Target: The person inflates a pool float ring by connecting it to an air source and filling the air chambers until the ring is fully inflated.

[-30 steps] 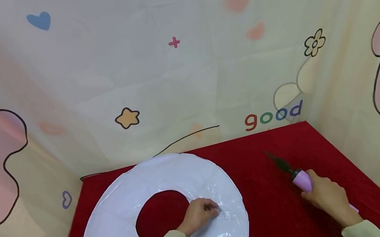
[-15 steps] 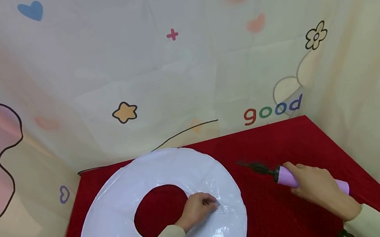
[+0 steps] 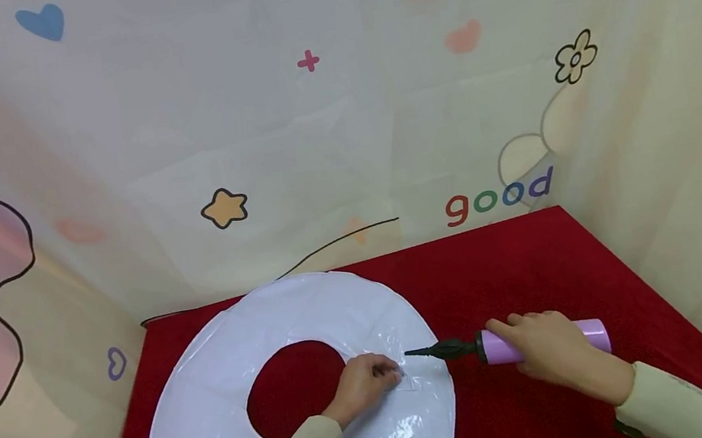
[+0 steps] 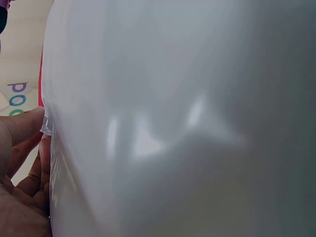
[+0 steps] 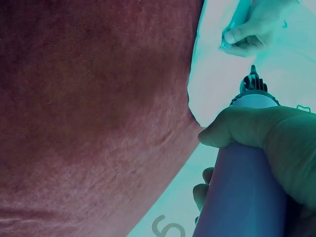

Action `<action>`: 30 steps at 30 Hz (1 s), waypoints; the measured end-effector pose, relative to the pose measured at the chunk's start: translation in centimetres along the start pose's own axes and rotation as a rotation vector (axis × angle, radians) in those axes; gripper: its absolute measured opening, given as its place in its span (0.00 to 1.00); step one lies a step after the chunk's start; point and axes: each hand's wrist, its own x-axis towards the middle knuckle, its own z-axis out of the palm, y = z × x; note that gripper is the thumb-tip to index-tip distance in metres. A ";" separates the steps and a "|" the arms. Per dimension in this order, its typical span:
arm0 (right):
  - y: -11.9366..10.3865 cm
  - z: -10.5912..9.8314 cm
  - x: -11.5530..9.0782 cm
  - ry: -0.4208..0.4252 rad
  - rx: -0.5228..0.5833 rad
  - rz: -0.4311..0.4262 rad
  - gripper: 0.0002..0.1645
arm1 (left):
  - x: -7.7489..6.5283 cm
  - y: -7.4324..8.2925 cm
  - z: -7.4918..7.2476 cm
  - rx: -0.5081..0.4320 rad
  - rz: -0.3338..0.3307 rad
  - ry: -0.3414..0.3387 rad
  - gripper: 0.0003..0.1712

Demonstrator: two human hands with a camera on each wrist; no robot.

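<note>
A white inflatable swim ring (image 3: 207, 398) lies on the red cloth, puffed up and glossy. My left hand (image 3: 366, 385) reaches across its hole and pinches the small clear valve (image 4: 47, 123) on its top between thumb and fingers. My right hand (image 3: 549, 344) grips a purple hand air pump (image 3: 501, 347) around its barrel. The pump's black nozzle (image 3: 445, 349) points left, its thin tip over the ring's right side, a short way from the left fingertips. In the right wrist view the pump barrel (image 5: 247, 182) fills the lower right, fingers wrapped round it.
The red cloth (image 3: 513, 269) covers the table and shows to the right of the ring and through its hole. A pale printed curtain (image 3: 283, 145) with hearts, a star and the word "good" hangs behind and at both sides.
My right hand has brought the pump leftward and turned it level, so its nozzle now overlaps the ring's right side. The left hand stays at the valve.
</note>
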 end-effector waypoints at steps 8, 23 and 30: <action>-0.7 1.2 1.2 -0.047 -0.013 -0.026 0.37 | 0.0 -0.2 -0.1 0.012 0.032 0.011 0.04; -1.2 2.0 1.8 -0.039 -0.034 -0.047 0.35 | 0.1 -0.1 0.0 0.031 0.017 0.019 0.05; -1.2 1.7 2.3 -0.041 -0.072 -0.063 0.36 | 0.1 -0.1 0.1 0.039 -0.006 0.015 0.06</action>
